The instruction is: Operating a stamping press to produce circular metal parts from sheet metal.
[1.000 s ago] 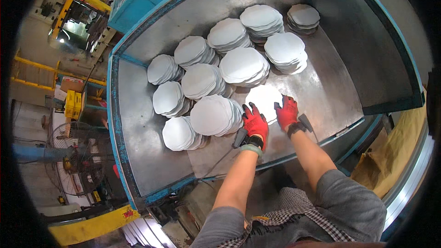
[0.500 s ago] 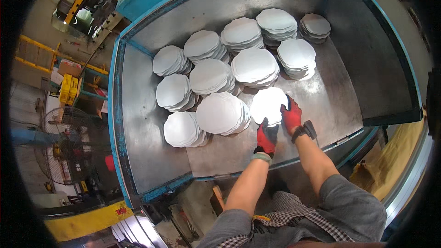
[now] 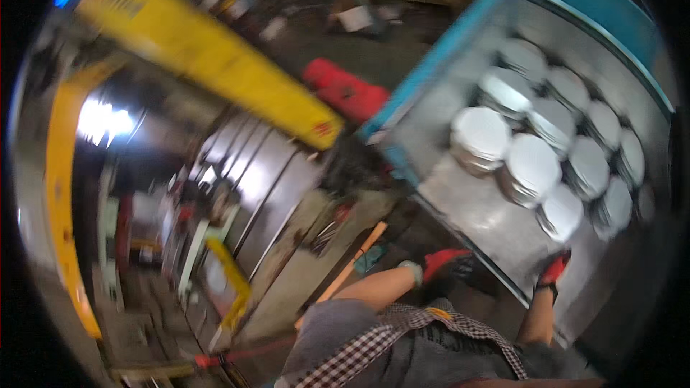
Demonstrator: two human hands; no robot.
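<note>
My left hand (image 3: 447, 266), in a red and black glove, hangs just outside the near edge of a blue-rimmed metal bin (image 3: 496, 276). Its dark fingertips blur into the background, and no held thing shows. Over the bin's near part is my right hand (image 3: 553, 269), gloved alike, with fingers stretched out and nothing visible in them. Just beyond it stands a stack of thin, pale, wavy-edged metal sheets (image 3: 560, 213). More such stacks fill the bin behind, among them a near-left stack (image 3: 481, 133) and a taller-looking stack (image 3: 533, 165).
A long yellow beam (image 3: 215, 50) crosses the upper left. A red cylindrical object (image 3: 346, 90) lies beside the bin's left corner. Machinery with a shiny slatted surface (image 3: 251, 162) stands to the left. A wooden strip (image 3: 352, 262) leans near my left forearm.
My view has swung left, shifting the bin to the right of the picture. Both hands have come away from the near stack, the left one out past the bin's edge.
</note>
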